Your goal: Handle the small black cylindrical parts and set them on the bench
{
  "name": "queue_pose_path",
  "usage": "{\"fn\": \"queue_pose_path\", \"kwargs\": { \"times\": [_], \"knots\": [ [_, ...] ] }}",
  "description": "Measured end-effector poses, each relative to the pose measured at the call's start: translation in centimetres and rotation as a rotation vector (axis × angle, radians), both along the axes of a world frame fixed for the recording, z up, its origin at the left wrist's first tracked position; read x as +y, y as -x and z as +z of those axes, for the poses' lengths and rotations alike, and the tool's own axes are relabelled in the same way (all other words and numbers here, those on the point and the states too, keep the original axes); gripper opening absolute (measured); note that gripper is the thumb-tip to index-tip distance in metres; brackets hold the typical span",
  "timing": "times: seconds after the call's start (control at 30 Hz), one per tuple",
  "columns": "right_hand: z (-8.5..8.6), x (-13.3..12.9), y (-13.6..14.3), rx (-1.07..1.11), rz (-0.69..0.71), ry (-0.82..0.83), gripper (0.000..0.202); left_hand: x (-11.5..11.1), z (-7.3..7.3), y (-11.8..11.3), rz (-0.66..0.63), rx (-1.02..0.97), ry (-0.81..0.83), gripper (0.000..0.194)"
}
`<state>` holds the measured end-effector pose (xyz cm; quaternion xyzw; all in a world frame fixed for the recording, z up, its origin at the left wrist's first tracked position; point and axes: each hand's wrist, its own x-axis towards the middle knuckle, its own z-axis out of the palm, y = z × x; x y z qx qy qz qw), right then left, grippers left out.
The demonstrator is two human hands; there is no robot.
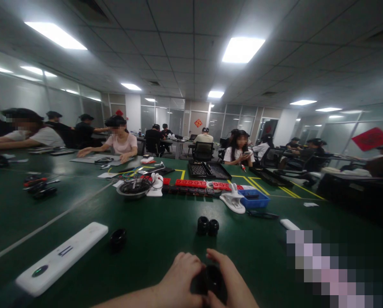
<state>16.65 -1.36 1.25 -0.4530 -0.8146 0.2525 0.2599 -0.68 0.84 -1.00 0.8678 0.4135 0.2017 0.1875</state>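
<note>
Close to the front of the green table [152, 248], both my hands are on a dark, glossy, round part [214, 278] with a hollow-looking top. My left hand [183, 276] has its fingers curled against the part's left side. Wrapped around the right side is my right hand [232, 278], its thumb low and its fingers over the far edge. The hands hide much of the part. Ahead of them, two similar black round parts [203, 225] stand side by side, touching. One more black ring-like part [118, 238] lies off to the left.
A long white device [63, 259] lies at left, and another white bar [290, 225] at right is partly pixelated. Further back are red-and-black strips [191, 184], a blue bin [253, 198], a white stand [233, 199] and a cable coil [134, 186]. People sit across the table.
</note>
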Motion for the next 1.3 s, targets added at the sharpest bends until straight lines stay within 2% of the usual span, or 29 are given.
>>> {"fn": "queue_pose_path", "kwargs": {
  "times": [0.1, 0.2, 0.33, 0.43, 0.57, 0.67, 0.77, 1.0, 1.2, 1.3],
  "knots": [
    [0.30, -0.16, 0.16, -0.016, -0.054, -0.006, 0.070, -0.11, 0.06, 0.15, -0.021, -0.009, 0.002, 0.033],
    [0.42, -0.25, 0.34, -0.028, -0.113, 0.013, 0.064, -0.29, 0.39, 0.11, -0.027, 0.003, 0.006, 0.030],
    [0.09, -0.24, 0.25, -0.019, -0.126, 0.011, 0.058, -0.44, 0.71, -0.11, -0.003, 0.001, 0.003, 0.028],
    [-0.11, -0.23, 0.07, -0.002, -0.116, -0.029, 0.058, -0.37, 0.69, -0.18, 0.002, -0.004, -0.002, 0.027],
    [0.08, -0.26, 0.14, -0.018, -0.055, 0.030, 0.065, -0.16, 0.38, -0.06, -0.009, -0.008, -0.009, 0.031],
    [0.29, -0.25, 0.29, -0.019, -0.083, 0.046, 0.071, -0.07, 0.18, 0.03, -0.022, -0.003, -0.019, 0.033],
    [0.33, -0.18, 0.32, -0.026, -0.101, 0.023, 0.069, -0.06, 0.19, 0.04, -0.033, -0.004, -0.019, 0.032],
    [-0.27, -0.02, 0.04, -0.013, -0.047, -0.027, 0.059, -0.06, 0.27, 0.08, -0.027, -0.005, -0.003, 0.032],
    [-0.41, -0.09, 0.07, -0.032, -0.042, -0.033, 0.070, -0.24, 0.67, 0.15, -0.035, -0.004, 0.010, 0.034],
    [-0.16, -0.20, 0.11, -0.035, -0.088, -0.016, 0.066, -0.35, 0.97, 0.20, -0.035, 0.003, 0.009, 0.033]
  ]
}}
